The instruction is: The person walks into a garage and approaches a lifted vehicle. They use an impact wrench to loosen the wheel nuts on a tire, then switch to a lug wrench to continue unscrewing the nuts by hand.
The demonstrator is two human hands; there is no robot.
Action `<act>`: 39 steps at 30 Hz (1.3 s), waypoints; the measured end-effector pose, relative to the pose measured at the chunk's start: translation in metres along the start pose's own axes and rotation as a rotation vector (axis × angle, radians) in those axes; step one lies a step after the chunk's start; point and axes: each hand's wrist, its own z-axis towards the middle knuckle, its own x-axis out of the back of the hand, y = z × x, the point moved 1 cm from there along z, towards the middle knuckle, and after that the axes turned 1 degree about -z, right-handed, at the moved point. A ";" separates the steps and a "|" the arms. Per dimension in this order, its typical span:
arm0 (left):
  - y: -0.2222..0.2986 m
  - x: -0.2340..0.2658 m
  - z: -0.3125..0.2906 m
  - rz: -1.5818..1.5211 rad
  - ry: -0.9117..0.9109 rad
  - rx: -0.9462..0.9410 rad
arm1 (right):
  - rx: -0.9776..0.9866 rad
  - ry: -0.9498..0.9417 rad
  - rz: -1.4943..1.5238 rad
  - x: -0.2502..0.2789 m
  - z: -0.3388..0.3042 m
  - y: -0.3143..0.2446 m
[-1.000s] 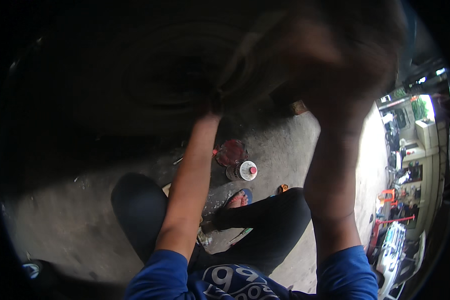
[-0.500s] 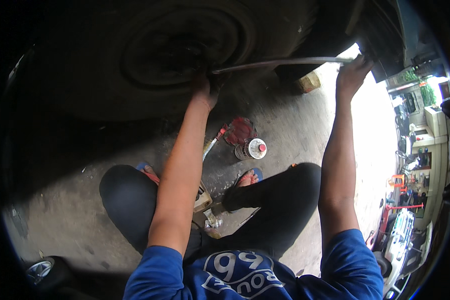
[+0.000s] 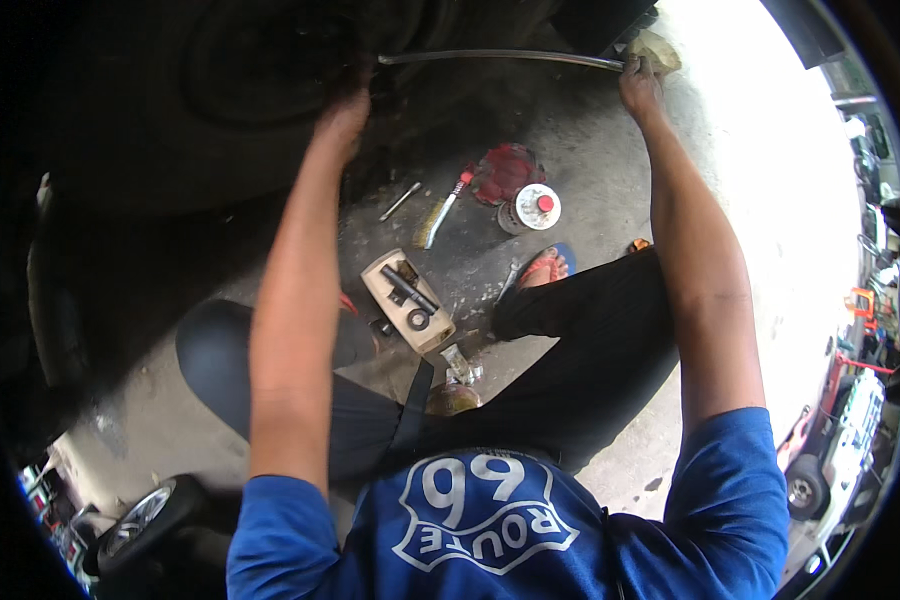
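A long, slim metal bar point(image 3: 500, 55) runs nearly level across the top of the view, in front of a large dark wheel point(image 3: 260, 70). My right hand point(image 3: 642, 90) is closed round its right end. At the bar's other end, by the middle of the wheel, is my left hand point(image 3: 345, 118). Its fingers are lost in shadow and blur, so I cannot see whether they grip the bar. What the bar's left end fits onto is hidden in the dark.
On the floor lie a wire brush point(image 3: 440, 213), a small metal tool point(image 3: 400, 202) and a red cloth-like patch point(image 3: 510, 172) beside a white can point(image 3: 532, 210) with a red cap. A beige tray point(image 3: 378, 270) with dark parts sits between my legs. A pale block point(image 3: 658, 52) is behind my right hand.
The view has shifted, bringing the tray and small metal tool into sight. My right hand and the bar's end have come lower, now in front of the block that was below the bar.
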 end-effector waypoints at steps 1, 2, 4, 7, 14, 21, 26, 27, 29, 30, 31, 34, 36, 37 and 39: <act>0.034 0.019 -0.012 0.344 -0.284 -0.057 | -0.037 -0.126 0.009 -0.004 0.003 0.002; 0.063 0.040 -0.031 0.688 -0.377 0.033 | -0.024 -0.085 -0.017 -0.010 -0.001 0.000; 0.123 0.092 -0.067 1.175 -0.480 0.133 | -0.059 -0.061 -0.078 -0.015 0.005 -0.005; 0.155 0.187 -0.137 0.868 0.052 -0.065 | -0.117 -0.121 0.115 -0.017 0.012 -0.016; -0.131 0.289 -0.298 0.466 0.590 0.126 | -0.059 -0.221 0.034 -0.006 0.009 -0.032; -0.369 0.217 -0.452 0.271 0.312 0.869 | -0.143 -0.434 0.031 0.026 0.010 -0.041; -0.379 0.170 -0.516 0.118 0.228 1.135 | -0.196 -0.360 0.090 0.037 0.008 -0.055; -0.373 0.167 -0.520 0.107 0.233 1.163 | -0.189 -0.394 0.008 0.038 0.007 -0.059; -0.358 0.168 -0.519 0.102 0.238 1.183 | -0.201 -0.433 -0.052 0.040 0.006 -0.067; -0.350 0.172 -0.516 0.109 0.244 1.175 | -0.214 -0.430 -0.022 0.041 0.005 -0.072; -0.343 0.175 -0.512 0.111 0.249 1.164 | -0.289 -0.415 -0.010 0.043 0.003 -0.076; -0.328 0.187 -0.499 0.123 0.258 1.115 | -0.238 -0.380 -0.017 0.048 -0.003 -0.082; -0.325 0.195 -0.492 0.136 0.258 1.077 | -0.212 -0.387 0.015 0.048 -0.005 -0.078; -0.325 0.199 -0.489 0.142 0.257 1.062 | -0.200 -0.389 0.047 0.046 -0.002 -0.073; -0.328 0.207 -0.484 0.176 0.234 1.031 | -0.185 -0.430 -0.064 0.037 0.006 -0.058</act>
